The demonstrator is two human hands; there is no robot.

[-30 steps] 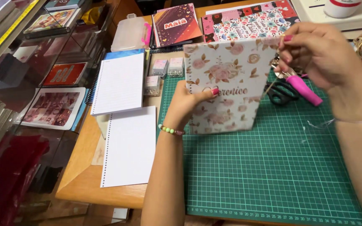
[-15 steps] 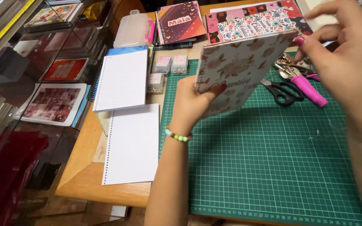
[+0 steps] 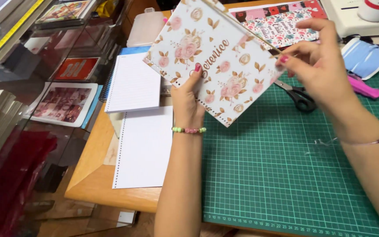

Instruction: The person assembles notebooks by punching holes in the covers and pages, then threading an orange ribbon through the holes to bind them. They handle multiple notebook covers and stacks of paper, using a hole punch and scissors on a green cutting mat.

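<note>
- The cover, a floral card with punched holes along one edge, is held tilted in the air above the green mat, clear of the table.
- The left hand grips it from below, thumb pressed on the printed face and fingers hidden behind. This is a one-edge hold, so the card could swing or slip if the thumb eases.
- The right hand pinches the cover's right edge between thumb and fingertips, closed tight on it. A thin gold elastic appears to run along that edge; whether it is looped around the cover cannot be told. If stretched and let go, it could snap back or slide off the corner.
- Pulling both hands apart too hard could bend or crease the card, especially at the hole row, where it is weakest.
- The scissors lie on the mat just under the right hand. Lowering the cover blindly could scratch its face or snag the elastic.
- The lined sheets and the notepad sit near the left forearm, and a sweep of the arm could push them off the table edge.
</note>
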